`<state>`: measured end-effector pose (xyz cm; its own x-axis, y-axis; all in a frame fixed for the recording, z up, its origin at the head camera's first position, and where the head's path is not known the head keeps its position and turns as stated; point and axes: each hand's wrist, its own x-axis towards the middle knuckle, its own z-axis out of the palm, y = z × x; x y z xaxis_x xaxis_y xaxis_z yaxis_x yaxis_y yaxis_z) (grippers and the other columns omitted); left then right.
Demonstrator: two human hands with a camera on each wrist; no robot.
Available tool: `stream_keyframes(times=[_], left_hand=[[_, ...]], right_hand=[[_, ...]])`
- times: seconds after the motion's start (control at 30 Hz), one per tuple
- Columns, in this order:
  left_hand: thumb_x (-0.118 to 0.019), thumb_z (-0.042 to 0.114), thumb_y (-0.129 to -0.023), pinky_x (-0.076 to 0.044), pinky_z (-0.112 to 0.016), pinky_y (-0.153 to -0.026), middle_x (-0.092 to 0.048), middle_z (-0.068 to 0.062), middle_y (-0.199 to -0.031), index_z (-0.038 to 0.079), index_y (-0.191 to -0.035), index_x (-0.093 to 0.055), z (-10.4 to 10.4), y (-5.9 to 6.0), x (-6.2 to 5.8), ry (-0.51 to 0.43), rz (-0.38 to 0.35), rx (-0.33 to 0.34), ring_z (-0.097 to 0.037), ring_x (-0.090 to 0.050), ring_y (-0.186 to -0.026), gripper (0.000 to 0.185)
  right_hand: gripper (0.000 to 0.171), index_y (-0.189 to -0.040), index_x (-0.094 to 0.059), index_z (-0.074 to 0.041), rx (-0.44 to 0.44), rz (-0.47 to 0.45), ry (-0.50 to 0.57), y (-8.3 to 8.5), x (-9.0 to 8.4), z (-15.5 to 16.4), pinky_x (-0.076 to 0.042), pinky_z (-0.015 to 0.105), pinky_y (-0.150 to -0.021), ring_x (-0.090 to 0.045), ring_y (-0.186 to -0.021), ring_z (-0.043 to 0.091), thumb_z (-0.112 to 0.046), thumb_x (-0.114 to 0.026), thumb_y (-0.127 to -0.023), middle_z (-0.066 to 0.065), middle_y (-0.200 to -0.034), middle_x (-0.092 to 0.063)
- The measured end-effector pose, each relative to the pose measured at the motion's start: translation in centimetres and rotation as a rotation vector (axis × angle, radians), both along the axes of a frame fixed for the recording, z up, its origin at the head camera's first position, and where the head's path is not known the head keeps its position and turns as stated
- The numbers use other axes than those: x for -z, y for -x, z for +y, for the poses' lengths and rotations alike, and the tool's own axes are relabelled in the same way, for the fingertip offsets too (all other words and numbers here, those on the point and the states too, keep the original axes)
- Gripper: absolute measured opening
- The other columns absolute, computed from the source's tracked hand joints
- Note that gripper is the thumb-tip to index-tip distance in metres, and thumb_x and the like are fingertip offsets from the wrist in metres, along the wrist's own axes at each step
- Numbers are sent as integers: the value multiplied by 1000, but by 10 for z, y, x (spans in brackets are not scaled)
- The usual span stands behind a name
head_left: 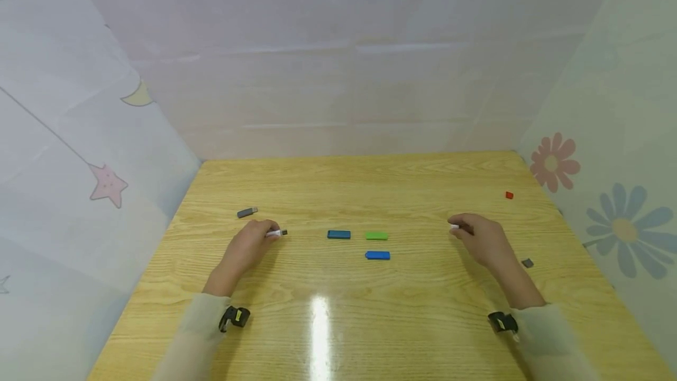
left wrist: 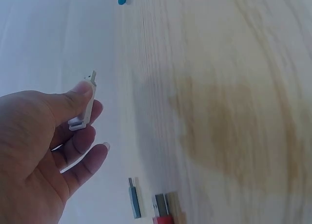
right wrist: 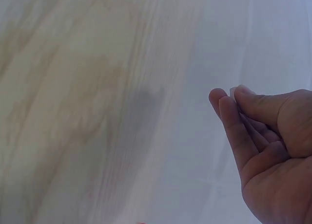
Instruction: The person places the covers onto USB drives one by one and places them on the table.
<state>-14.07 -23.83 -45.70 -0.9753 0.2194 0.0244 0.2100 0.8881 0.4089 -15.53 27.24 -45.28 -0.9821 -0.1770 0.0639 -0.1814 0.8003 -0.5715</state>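
Pale printed walls [head_left: 370, 93] border a yellowish wood-grain worktop [head_left: 418, 310]. Left of a bright green, flat oblong stick [head_left: 376, 236] is the person's left hand [head_left: 248, 246], its grip clamped on a slim white plastic stick [head_left: 273, 233] whose metal plug points toward the green one. Well right of the green stick is the right hand [head_left: 482, 240], thumb and fingertips pinching a small white piece [head_left: 454, 227], mostly hidden. Just left of the green stick lies a dark teal-blue oblong stick [head_left: 339, 234]; just nearer the person, a bright blue oblong stick [head_left: 378, 256]; far left and beyond, a slim grey stick [head_left: 245, 213]. Smallest, far right of it, are a red blocky piece [head_left: 509, 195], beyond, and a flat grey piece [head_left: 528, 263], nearer. Holding well probably means keeping fingers off the plug and pinching the small piece lightly by its sides.
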Motion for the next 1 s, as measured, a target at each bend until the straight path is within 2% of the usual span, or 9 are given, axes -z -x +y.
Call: stream_keyframes(times=[0.3, 0.6, 0.77, 1.0], left_hand=[[-63, 22, -101, -56, -42, -83, -71, -3, -103, 10, -113, -70, 17, 1, 1, -47, 14, 34, -23, -67, -97, 18], [-65, 23, -100, -54, -35, -75, -71, -1, -98, 9, -112, -70, 36, 1, -3, -132, -13, 62, -13, -63, -84, 18], [-68, 22, -99, -55, -35, -77, -71, -2, -100, 10, -110, -71, 46, 2, -5, -151, -34, 63, -15, -65, -88, 17], [-69, 21, -97, -56, -36, -81, -71, -1, -103, 11, -109, -72, 59, 4, 1, -176, -33, 79, -16, -66, -93, 16]], right_hand=[[25, -122, -65, 0, -5, 29, 60, 0, 2, -21, -58, 46, -74, -70, -91, 30, -14, -64, -101, 12, -103, -73], [21, -117, -68, -1, -20, 15, 99, -2, 1, -35, -57, 43, -72, -70, -88, 26, -13, -66, -100, 7, -98, -74], [22, -117, -68, -1, -25, -3, 124, -2, 1, -41, -58, 43, -74, -71, -89, 26, -14, -65, -100, 7, -98, -74], [21, -116, -70, -2, -47, 0, 140, -3, -1, -53, -59, 45, -77, -71, -93, 27, -13, -66, -100, 9, -102, -73]])
